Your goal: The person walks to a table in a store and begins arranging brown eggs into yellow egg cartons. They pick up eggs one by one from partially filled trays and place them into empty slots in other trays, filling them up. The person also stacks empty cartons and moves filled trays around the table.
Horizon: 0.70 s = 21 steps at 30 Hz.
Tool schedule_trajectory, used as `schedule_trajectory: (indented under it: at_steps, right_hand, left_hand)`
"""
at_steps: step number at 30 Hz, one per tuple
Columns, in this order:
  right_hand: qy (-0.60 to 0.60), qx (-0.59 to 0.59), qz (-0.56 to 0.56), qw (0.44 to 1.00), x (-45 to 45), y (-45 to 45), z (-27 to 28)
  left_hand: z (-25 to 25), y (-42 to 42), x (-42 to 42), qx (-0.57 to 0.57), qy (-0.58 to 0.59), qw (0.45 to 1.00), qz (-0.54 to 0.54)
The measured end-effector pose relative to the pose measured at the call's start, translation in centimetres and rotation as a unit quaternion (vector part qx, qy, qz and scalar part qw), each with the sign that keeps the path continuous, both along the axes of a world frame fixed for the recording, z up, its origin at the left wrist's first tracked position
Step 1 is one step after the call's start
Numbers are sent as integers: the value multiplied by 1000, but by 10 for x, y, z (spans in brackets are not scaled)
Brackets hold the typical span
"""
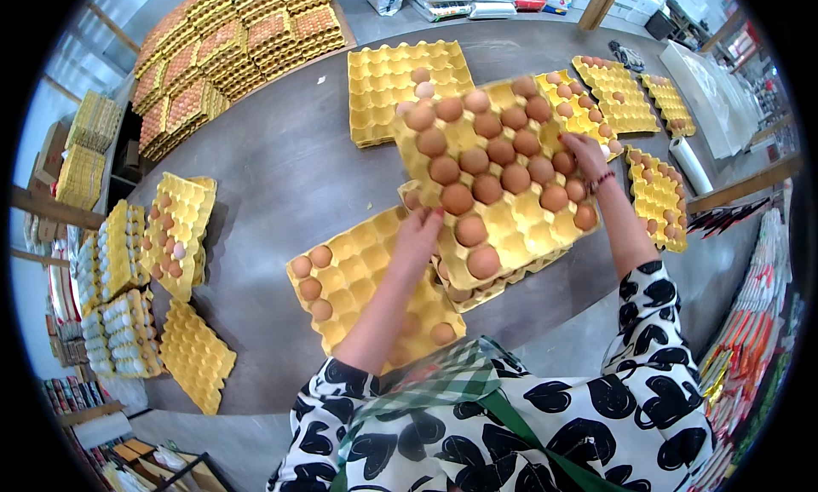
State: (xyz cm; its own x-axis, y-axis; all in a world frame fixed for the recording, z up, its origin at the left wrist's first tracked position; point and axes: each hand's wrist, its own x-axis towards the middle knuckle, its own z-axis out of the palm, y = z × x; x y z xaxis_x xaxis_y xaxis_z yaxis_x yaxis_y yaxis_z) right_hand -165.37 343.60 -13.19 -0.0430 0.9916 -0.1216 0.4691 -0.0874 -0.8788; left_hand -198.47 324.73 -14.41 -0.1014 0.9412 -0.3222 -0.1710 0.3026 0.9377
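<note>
Between my two hands is a yellow egg tray (pixel 505 220) bearing many brown eggs (pixel 501 151), with some cups bare. My left hand (pixel 418 233) grips its left edge, and my right hand (pixel 585 154) grips the right edge near the far corner. The tray looks slightly blurred and raised above another egg-filled tray (pixel 482 295), which it mostly covers. Under my left forearm lies a sparsely filled yellow tray (pixel 367 255), with several brown eggs along its left side. A stack of yellow trays (pixel 383 86) stands beyond the held tray, with a few eggs in the top one.
Partly filled trays (pixel 617 99) lie at the right beside a white roll (pixel 690 166). At the left are more trays (pixel 182 230), a bare tray (pixel 197 354) and stacks of pale eggs (pixel 121 332). Tall stacks of egg-filled trays (pixel 236 45) stand beyond the dark table (pixel 268 153).
</note>
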Motion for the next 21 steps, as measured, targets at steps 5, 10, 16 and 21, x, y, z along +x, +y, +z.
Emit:
schedule_trajectory:
  at_steps: [5, 10, 16, 21]
  right_hand:
    - [74, -22, -32, 997, 23, -48, -58]
    - [80, -34, -21, 996, 7, -52, -82]
    - [48, -30, 36, 998, 9, -39, -91]
    - [-137, 20, 64, 988, 4, -41, -90]
  left_hand:
    - [-47, -35, 28, -59, 73, 995, -28]
    - [-46, -46, 27, -90, 149, 984, -36]
    - [-66, -57, 29, -84, 189, 976, -59]
    - [-67, -56, 24, -79, 334, 932, -117]
